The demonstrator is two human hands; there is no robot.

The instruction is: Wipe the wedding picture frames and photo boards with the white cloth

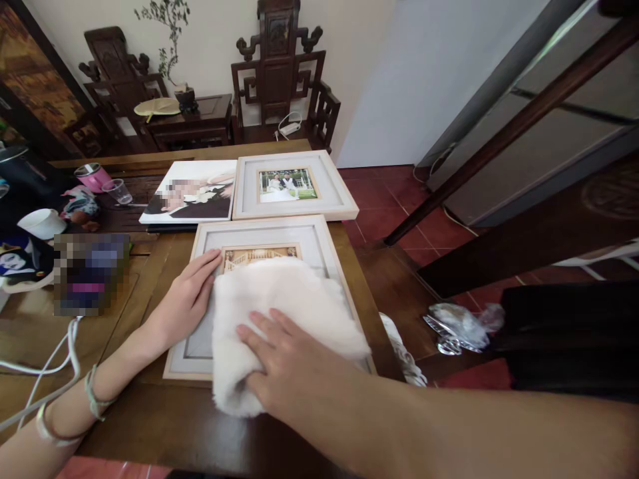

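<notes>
wooden table [150, 426] | on it: near frame [200, 346], far frame [294, 209], photo print [192, 196], white mug [42, 223]

Head view, looking down, close over the table [150, 426]

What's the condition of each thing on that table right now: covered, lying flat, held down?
Near picture frame: lying flat, partly covered by the cloth.
White fluffy cloth: spread on the frame, pressed down.
Right hand: flat on the cloth.
Left hand: flat on the frame's left side.
Far picture frame: lying flat, uncovered.
Plastic cup: upright.
</notes>
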